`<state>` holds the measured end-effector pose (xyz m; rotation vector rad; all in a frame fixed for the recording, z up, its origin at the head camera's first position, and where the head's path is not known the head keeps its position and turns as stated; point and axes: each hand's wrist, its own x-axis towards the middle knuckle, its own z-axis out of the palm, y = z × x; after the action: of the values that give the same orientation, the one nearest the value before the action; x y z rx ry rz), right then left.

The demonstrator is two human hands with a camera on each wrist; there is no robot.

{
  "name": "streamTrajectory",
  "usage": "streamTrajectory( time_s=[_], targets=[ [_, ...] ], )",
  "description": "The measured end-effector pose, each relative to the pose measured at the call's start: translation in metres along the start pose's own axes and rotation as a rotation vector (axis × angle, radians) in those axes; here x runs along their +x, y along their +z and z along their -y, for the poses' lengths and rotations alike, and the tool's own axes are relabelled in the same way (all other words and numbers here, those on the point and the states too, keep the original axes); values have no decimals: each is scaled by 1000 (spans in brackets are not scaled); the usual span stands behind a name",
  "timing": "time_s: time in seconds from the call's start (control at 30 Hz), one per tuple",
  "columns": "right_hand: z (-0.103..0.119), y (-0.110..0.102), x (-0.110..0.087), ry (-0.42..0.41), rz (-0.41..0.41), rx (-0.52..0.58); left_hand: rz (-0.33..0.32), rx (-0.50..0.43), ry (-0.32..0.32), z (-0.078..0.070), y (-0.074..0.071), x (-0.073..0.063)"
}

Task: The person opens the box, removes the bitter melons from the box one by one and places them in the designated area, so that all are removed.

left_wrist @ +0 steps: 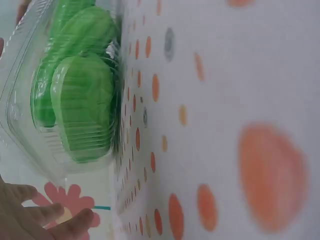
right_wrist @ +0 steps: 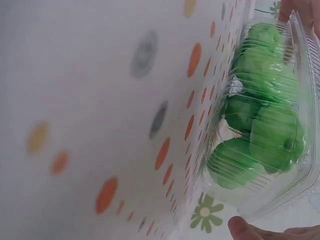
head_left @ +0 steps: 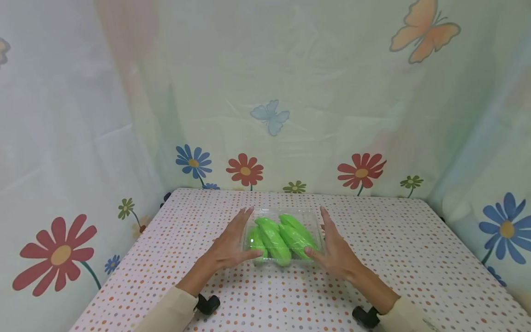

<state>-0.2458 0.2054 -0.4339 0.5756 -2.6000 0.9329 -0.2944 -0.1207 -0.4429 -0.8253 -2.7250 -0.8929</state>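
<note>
A clear plastic clamshell box (head_left: 286, 212) sits on the table between the two hands. Several long, glossy light-green pieces (head_left: 274, 240), like vegetables or fruit, lie side by side inside; their exact kind cannot be told. At the box's left side is the left hand (head_left: 230, 242), fingers extended, thumb over the near left corner. The right hand (head_left: 338, 249) mirrors it on the right, with its thumb at the near right corner. In the left wrist view, fingers (left_wrist: 45, 215) show a gap from the box wall. Whether the lid is latched cannot be seen.
The table (head_left: 415, 258) has a white cover with coloured dots. Fabric walls (head_left: 323, 92) printed with flowers and butterflies enclose it at the back and sides. A black wrist-worn device (head_left: 209, 305) sits at the left cuff, another (head_left: 365, 317) at the right.
</note>
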Motion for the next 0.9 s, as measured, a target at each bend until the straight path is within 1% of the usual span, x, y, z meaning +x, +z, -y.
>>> streamTrajectory(
  time_s=[0.1, 0.17, 0.27, 0.33, 0.4, 0.5, 0.63, 0.7, 0.77, 0.9],
  targets=[
    [-1, 3, 1, 20, -16, 104, -17, -93, -33, 7, 1, 2],
    [-2, 5, 1, 40, -10, 170, -24, -170, -59, 10, 0, 2],
    [-3, 5, 2, 87, 10, 238, -4, -309, -105, 14, -2, 2],
    [-4, 4, 3, 122, 26, 266, 14, -403, -138, 16, -4, 2],
    [-6, 2, 6, 155, 41, 285, 29, -473, -161, 19, -6, 3],
    [-7, -1, 9, 202, 70, 302, 56, -565, -183, 22, -8, 4],
    [-8, -2, 12, 286, 131, 343, 100, -695, -192, 24, -8, 5],
    [-8, -1, 11, 337, 162, 379, 123, -738, -192, 25, -7, 3],
    [-8, 1, 10, 376, 181, 425, 139, -752, -187, 25, -6, 1],
    [-7, 4, 7, 402, 185, 496, 163, -751, -172, 25, -4, -1]
  ],
)
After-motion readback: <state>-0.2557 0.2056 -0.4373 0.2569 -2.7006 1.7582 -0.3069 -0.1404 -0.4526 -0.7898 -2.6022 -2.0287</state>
